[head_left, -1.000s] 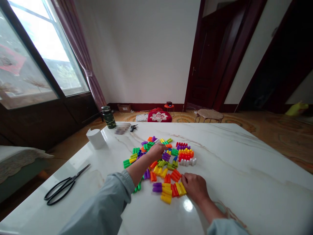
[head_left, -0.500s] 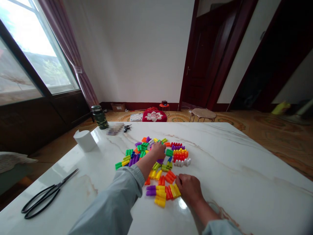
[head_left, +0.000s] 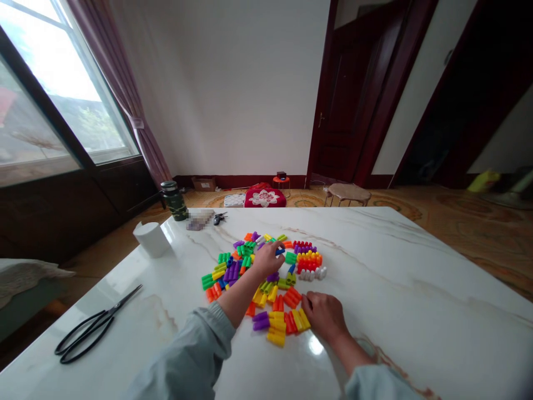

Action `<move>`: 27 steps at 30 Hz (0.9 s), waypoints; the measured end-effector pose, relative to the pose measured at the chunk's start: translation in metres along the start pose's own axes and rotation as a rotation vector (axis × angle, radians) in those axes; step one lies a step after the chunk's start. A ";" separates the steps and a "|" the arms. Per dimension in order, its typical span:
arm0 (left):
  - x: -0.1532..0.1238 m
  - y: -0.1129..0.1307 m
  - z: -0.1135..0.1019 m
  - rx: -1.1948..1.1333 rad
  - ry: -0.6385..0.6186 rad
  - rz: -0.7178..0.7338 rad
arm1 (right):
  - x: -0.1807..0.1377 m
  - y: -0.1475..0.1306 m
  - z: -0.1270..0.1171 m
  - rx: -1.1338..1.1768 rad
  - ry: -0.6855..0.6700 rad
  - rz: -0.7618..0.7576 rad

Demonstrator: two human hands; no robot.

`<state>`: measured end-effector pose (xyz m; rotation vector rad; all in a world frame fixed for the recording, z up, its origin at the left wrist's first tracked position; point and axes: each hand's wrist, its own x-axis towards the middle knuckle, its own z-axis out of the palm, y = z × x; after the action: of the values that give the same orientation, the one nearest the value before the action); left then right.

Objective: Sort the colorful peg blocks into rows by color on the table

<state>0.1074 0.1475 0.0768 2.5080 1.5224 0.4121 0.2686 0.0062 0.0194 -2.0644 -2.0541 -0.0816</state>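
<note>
My left hand (head_left: 267, 260) reaches over the middle of a pile of colourful plastic toy building blocks. Pinched at its fingertips is a blue block (head_left: 280, 251). My right hand (head_left: 327, 314) rests on the table at the pile's right side, fingers curled in; what they hold, if anything, is hidden. Just left of its fingers lie an orange block (head_left: 292, 297) and a yellow block (head_left: 300, 319). Rows of red blocks (head_left: 309, 261) and white blocks (head_left: 312, 274) are lined up on the right. Purple blocks (head_left: 232, 271) and green blocks (head_left: 225, 257) lie to the left.
The white marbled table (head_left: 387, 278) carries black-handled scissors (head_left: 97, 325) at the left, a white paper roll (head_left: 152, 240), a camouflage flask (head_left: 174, 201) and small pliers (head_left: 220, 218). Beyond the far edge stand a red cushioned seat (head_left: 265, 198) and a round stool (head_left: 348, 192).
My left hand has shifted slightly left, and the blue block now shows at its fingertips. The right hand stays beside the orange and yellow blocks. The whole view has moved a little.
</note>
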 end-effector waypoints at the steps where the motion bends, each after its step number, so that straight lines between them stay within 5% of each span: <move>1: -0.009 0.002 0.001 -0.028 0.020 0.016 | 0.000 0.000 0.001 0.003 0.007 0.003; 9: -0.082 0.034 0.032 -0.517 0.164 0.133 | -0.004 0.009 0.006 0.349 0.164 -0.183; 18: -0.105 0.051 0.032 -0.474 0.049 0.178 | -0.006 0.011 0.009 0.472 0.187 -0.215; 22: -0.103 0.025 0.020 -0.448 0.285 0.185 | 0.001 0.014 0.021 0.480 0.327 -0.226; 25: -0.097 -0.023 0.001 -0.366 0.506 0.058 | 0.005 0.016 0.030 0.470 0.402 -0.241; 27: -0.093 -0.062 -0.013 -0.280 0.530 -0.080 | 0.006 0.016 0.034 0.456 0.415 -0.257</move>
<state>0.0107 0.0936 0.0580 2.2114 1.5791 1.2594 0.2809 0.0193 -0.0142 -1.3779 -1.8521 -0.0682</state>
